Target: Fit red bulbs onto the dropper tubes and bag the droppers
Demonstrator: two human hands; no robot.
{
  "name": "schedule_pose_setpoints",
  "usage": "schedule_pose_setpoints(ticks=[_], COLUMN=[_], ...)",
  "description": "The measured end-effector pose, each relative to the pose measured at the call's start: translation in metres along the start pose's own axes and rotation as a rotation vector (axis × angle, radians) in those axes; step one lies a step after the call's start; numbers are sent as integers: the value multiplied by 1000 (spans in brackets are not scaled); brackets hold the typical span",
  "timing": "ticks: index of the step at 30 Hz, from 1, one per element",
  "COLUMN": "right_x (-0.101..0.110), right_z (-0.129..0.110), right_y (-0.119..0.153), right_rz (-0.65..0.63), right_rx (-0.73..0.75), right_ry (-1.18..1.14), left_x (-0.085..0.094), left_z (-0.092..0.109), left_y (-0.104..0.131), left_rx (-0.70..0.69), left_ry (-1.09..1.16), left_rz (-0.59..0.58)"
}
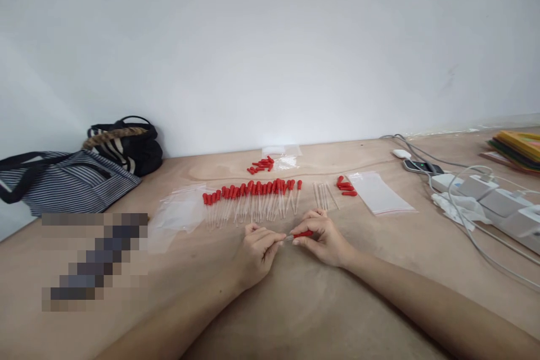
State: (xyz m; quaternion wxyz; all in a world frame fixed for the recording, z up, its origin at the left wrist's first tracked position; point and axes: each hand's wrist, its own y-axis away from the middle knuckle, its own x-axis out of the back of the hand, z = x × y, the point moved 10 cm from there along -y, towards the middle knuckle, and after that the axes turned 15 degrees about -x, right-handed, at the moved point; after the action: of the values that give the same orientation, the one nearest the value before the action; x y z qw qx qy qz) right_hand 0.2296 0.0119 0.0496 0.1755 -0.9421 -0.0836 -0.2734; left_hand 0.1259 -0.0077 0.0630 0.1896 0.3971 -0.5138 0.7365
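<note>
Between my two hands lies a glass dropper with a red rubber bulb [302,234]. My left hand [261,250] pinches its clear tube, and my right hand [323,239] is closed on the red bulb end. Just beyond the hands is a row of droppers with red bulbs [248,194], their clear tubes pointing toward me. To the right of that row lie several bare glass tubes [323,196]. Beside these sit several loose red bulbs [346,187], and another small pile of red bulbs [262,164] rests farther back.
Clear plastic bags lie left [181,208], right [379,192] and at the back [287,157]. Striped bag [84,180] and black bag [145,149] stand at the far left. Chargers [502,202], cables, a phone [422,167] and crumpled tissue [458,208] occupy the right. A blurred patch covers the left front.
</note>
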Motion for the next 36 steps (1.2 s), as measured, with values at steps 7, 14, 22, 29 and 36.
schedule_pose_setpoints(ticks=[7, 14, 22, 29, 36], right_x=[-6, 25, 123, 142, 135], right_z=[1, 3, 71, 102, 111], right_y=[-2, -5, -13, -12, -17], right_rz=[-92, 34, 494, 451, 376], right_rx=[-23, -50, -322, -406, -443], right_ry=[66, 108, 520, 693, 793], left_x=[-8, -4, -35, -83, -94], left_z=[-1, -2, -53, -75, -80], left_y=[-5, -22, -64, -106, -103], left_rx=[1, 45, 420, 502, 522], left_ry=[29, 47, -22, -132, -181], left_rz=[-96, -203, -263, -352, -389])
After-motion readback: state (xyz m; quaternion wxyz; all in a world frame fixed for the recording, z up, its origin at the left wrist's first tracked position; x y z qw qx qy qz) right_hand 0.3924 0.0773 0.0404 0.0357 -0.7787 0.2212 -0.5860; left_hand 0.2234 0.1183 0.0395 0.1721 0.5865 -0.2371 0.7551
